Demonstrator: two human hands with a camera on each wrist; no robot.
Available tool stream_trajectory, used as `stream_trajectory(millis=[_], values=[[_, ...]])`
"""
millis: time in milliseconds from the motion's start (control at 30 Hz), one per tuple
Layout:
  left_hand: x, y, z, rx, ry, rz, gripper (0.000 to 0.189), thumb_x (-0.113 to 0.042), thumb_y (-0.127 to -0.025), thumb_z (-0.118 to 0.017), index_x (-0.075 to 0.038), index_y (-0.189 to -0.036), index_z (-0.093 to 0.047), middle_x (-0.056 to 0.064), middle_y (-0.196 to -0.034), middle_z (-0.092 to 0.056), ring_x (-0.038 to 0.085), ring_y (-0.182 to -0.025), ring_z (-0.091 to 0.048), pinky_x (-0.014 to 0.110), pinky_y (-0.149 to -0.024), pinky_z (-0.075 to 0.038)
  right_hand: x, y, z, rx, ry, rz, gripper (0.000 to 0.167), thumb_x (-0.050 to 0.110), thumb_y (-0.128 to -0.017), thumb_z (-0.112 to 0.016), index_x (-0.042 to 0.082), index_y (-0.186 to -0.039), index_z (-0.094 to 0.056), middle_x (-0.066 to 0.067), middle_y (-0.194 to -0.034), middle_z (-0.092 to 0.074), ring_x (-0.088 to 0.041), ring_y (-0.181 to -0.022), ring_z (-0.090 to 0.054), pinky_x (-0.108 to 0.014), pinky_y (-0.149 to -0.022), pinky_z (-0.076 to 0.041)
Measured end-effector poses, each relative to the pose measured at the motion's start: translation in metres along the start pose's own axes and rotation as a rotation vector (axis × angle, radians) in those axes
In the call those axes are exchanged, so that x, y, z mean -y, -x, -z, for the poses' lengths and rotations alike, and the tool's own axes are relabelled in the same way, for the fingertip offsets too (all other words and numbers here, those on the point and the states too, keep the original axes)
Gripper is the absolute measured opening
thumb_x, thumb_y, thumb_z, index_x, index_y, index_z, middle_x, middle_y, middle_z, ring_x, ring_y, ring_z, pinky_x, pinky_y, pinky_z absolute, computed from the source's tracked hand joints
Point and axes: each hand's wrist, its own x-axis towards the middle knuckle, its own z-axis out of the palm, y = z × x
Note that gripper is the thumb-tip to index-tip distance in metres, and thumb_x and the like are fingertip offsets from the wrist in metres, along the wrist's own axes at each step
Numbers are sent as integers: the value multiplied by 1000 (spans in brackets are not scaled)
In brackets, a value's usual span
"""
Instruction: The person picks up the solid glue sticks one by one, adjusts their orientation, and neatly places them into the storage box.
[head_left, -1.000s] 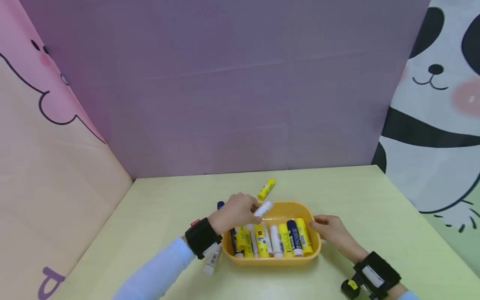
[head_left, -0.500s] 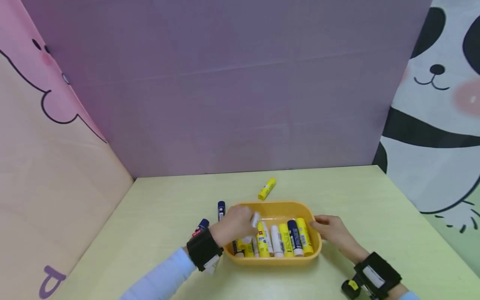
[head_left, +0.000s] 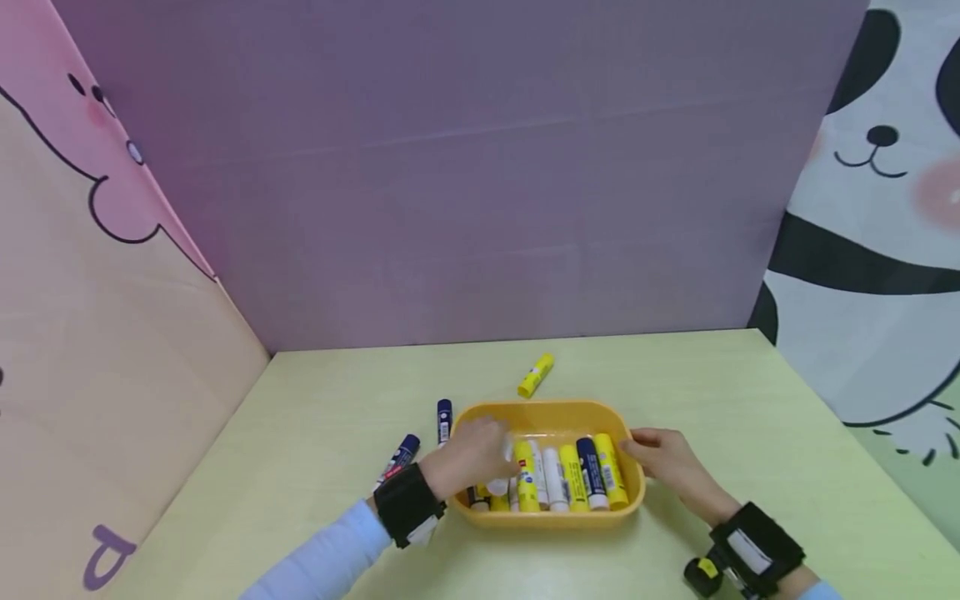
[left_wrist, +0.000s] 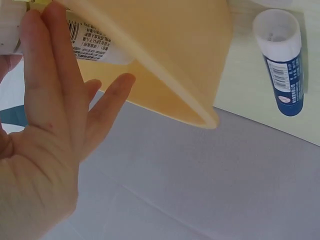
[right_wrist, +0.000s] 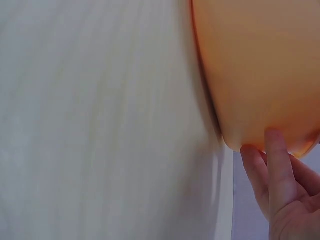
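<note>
In the head view, my left hand (head_left: 471, 458) reaches over the left part of a yellow plastic basket (head_left: 558, 410) and pinches a white glue stick (left_wrist: 9, 30), mostly hidden by the fingers. Several glue sticks stand in a row inside, among them a yellow one (head_left: 611, 473), a dark blue one (head_left: 592, 475) and a white one (head_left: 554, 479). My right hand (head_left: 667, 463) grips the basket's right rim; in the right wrist view its fingers (right_wrist: 279, 172) press against the outer wall.
Left of the basket lie dark blue glue sticks, one (head_left: 445, 419) near its back corner and another (head_left: 401, 457) by the left wristband. A yellow glue stick (head_left: 536, 376) lies behind it on the pale table (head_left: 337, 417). A purple-grey panel (head_left: 480, 208) rises at the back.
My left hand has lowered the white glue stick from above the basket down into its left part. The right hand keeps its hold on the rim.
</note>
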Motion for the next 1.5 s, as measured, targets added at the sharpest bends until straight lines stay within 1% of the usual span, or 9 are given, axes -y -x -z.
stream_trajectory(millis=[167, 300, 533, 733, 867, 1067, 1233, 1400, 1500], values=[[-1, 0, -2, 6, 21, 3, 60, -35, -77, -72, -13, -129, -51, 6, -122, -58, 17, -92, -50, 43, -94, -45, -1, -1, 0, -5, -1, 5, 53, 32, -92, -53, -7, -126, -46, -26, -121, -54, -20, -94, -61, -33, -77, -55], [-1, -1, -1, 6, 18, -8, 60, -35, -78, -71, -13, -129, -51, 6, -124, -57, 17, -92, -51, 42, -93, -46, -3, -1, 0, 1, -12, 16, 53, 32, -92, -53, -8, -126, -47, -25, -119, -56, -20, -93, -61, -34, -76, -55], [0, -10, 11, -22, -2, -74, 54, -33, -81, -69, -10, -127, -53, 7, -122, -58, 17, -96, -56, 41, -90, -49, -3, -1, -3, 3, -23, -7, 52, 32, -92, -53, -7, -126, -47, -24, -120, -56, -19, -93, -62, -34, -75, -55], [-3, -36, 28, -54, 13, -61, 52, -33, -83, -66, -12, -129, -51, 7, -123, -58, 21, -108, -55, 41, -91, -48, -2, -2, 0, -1, -23, 37, 53, 32, -92, -53, -9, -125, -47, -25, -119, -57, -21, -94, -62, -34, -76, -55], [-9, -57, 34, -65, 19, -46, 53, -34, -83, -66, -14, -129, -51, 6, -123, -58, 21, -105, -54, 41, -92, -47, -3, -2, 1, -11, -25, 18, 52, 32, -92, -53, -8, -126, -47, -25, -119, -56, -20, -93, -62, -34, -75, -55], [-18, -81, 36, -87, -64, -36, 52, -34, -81, -68, -13, -126, -54, 5, -121, -59, 21, -101, -55, 38, -91, -47, -7, 0, -1, -16, -36, -10, 51, 31, -91, -54, -7, -124, -48, -25, -118, -56, -19, -91, -62, -34, -75, -55], [-18, -102, 37, -84, -127, -37, 46, -32, -79, -70, -10, -118, -59, 6, -118, -61, 22, -99, -58, 35, -86, -49, -7, 3, -2, -23, -47, -15, 51, 31, -91, -54, -7, -124, -49, -24, -118, -57, -20, -92, -62, -35, -75, -55], [-13, -120, 30, -71, -123, -17, 33, -31, -78, -71, -10, -102, -62, 4, -101, -64, 19, -85, -57, 31, -75, -49, -6, 8, -4, -18, -49, -33, 52, 31, -91, -54, -8, -124, -48, -24, -117, -57, -19, -90, -62, -35, -74, -55], [-12, -130, 23, -59, -103, 12, 30, -29, -77, -72, -10, -98, -63, 2, -90, -63, 18, -76, -54, 29, -69, -48, -7, 10, -4, -22, -58, -34, 50, 30, -91, -54, -8, -124, -49, -24, -117, -58, -19, -90, -62, -34, -74, -55]])
